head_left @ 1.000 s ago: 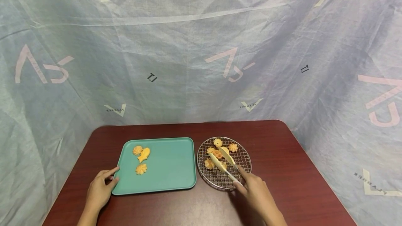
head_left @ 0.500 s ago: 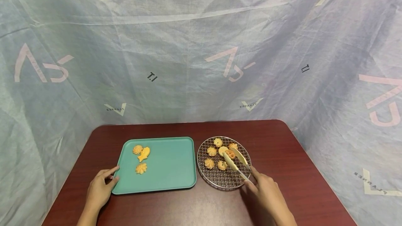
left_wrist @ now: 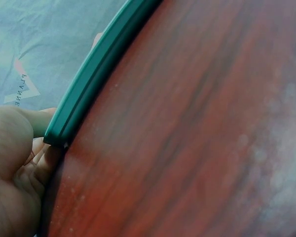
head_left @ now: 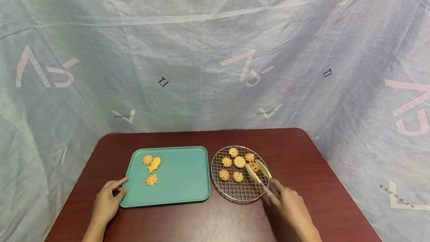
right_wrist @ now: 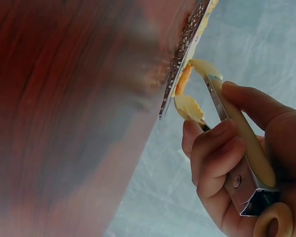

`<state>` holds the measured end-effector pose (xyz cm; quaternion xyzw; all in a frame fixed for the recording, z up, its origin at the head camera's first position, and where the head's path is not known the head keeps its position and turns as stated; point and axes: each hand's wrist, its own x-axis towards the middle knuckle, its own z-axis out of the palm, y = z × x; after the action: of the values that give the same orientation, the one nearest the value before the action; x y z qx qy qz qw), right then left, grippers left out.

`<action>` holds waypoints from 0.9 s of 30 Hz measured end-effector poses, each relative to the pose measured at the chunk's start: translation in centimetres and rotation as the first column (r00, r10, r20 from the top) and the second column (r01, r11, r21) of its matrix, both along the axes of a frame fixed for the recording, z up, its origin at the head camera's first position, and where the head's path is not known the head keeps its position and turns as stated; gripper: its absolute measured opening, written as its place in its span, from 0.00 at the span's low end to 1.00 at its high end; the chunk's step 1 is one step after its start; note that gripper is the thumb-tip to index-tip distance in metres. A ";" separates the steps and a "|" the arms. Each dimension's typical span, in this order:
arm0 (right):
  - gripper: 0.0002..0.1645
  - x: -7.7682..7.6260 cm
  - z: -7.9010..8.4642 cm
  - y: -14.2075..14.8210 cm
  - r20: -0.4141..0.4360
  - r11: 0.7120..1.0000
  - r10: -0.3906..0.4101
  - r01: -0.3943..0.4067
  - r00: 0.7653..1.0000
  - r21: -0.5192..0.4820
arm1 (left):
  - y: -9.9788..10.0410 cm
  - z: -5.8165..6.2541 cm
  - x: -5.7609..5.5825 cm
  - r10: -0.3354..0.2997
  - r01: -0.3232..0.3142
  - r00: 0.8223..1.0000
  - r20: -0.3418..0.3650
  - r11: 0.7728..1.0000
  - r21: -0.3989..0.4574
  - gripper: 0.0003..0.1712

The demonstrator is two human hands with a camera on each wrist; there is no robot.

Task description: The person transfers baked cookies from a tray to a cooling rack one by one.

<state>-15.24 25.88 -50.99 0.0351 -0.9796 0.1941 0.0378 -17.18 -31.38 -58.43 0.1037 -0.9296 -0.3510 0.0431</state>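
Observation:
My right hand [head_left: 292, 205] holds a pair of tongs [head_left: 254, 174] with cream-coloured tips over the right side of a round wire rack [head_left: 231, 189]. The tips stand apart on either side of a pretzel-shaped cookie [head_left: 253, 166], which lies on the mesh; the right wrist view shows the same cookie [right_wrist: 184, 79] between them. My fingers curl round the tongs' handles [right_wrist: 244, 148]. At the near left corner of a green tray [head_left: 178, 176], my left hand [head_left: 106, 201] pinches the rim, thumb and fingers on either side of the edge [left_wrist: 64, 129].
Several other cookies sit on the rack, among them a round one [head_left: 239, 162] and a flower-shaped one [head_left: 224, 174]. At the tray's left are a swirl cookie [head_left: 147, 160], a fish-shaped cookie [head_left: 154, 164] and a flower-shaped cookie [head_left: 151, 179]. Grey cloth [head_left: 201, 85] hangs behind the table [head_left: 188, 227].
My right hand has moved right with the tongs, and the pretzel-shaped cookie has shifted from mid-rack to its right side. The tongs' tips now stand clear of its sides. My left hand stays put.

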 end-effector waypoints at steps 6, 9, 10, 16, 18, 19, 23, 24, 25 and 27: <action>0.32 0.0 -0.3 0.1 0.003 1.000 0.005 -0.005 1.000 0.012 | 0.0 -0.1 0.1 -0.006 0.006 1.000 -0.007 1.000 -0.001 0.26; 0.32 0.0 -0.4 0.1 0.001 1.000 0.006 -0.007 1.000 0.010 | 0.0 0.0 0.1 -0.010 0.010 1.000 -0.010 1.000 -0.001 0.26; 0.32 0.0 -0.4 0.1 0.000 1.000 0.006 -0.006 1.000 0.009 | -0.1 0.0 0.1 -0.009 0.009 1.000 -0.012 1.000 -0.003 0.26; 0.35 0.0 -0.5 0.1 0.009 1.000 0.001 -0.001 1.000 0.008 | -0.1 -0.1 0.1 -0.007 0.007 1.000 -0.002 1.000 0.007 0.26; 0.35 0.0 -0.5 0.1 0.013 1.000 -0.001 0.001 1.000 0.009 | -0.1 -0.1 0.1 -0.007 0.007 1.000 0.003 1.000 0.008 0.26; 0.36 0.0 -0.5 0.1 0.017 1.000 -0.002 0.002 1.000 0.009 | -0.1 -0.1 0.1 -0.008 0.008 1.000 0.005 1.000 0.010 0.26; 0.36 0.0 -0.5 0.1 0.026 1.000 -0.004 0.004 1.000 0.013 | -0.1 -0.2 0.1 -0.010 0.010 1.000 0.006 1.000 0.012 0.26; 0.37 0.1 -0.5 0.1 0.028 1.000 -0.004 0.004 1.000 0.013 | -0.1 -0.2 0.1 -0.011 0.010 1.000 0.005 1.000 0.012 0.26; 0.37 0.1 -0.4 0.1 0.029 1.000 -0.004 0.004 1.000 0.014 | -0.1 -0.1 0.1 -0.011 0.011 1.000 0.003 1.000 0.012 0.26; 0.37 0.1 -0.3 0.1 0.030 1.000 -0.006 0.006 1.000 0.011 | -0.1 -0.1 0.1 -0.012 0.012 1.000 -0.003 1.000 0.010 0.26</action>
<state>-15.12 25.99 -51.33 0.0294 -0.9813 0.1890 0.0237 -17.08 -31.48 -58.54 0.0976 -0.9284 -0.3562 0.0418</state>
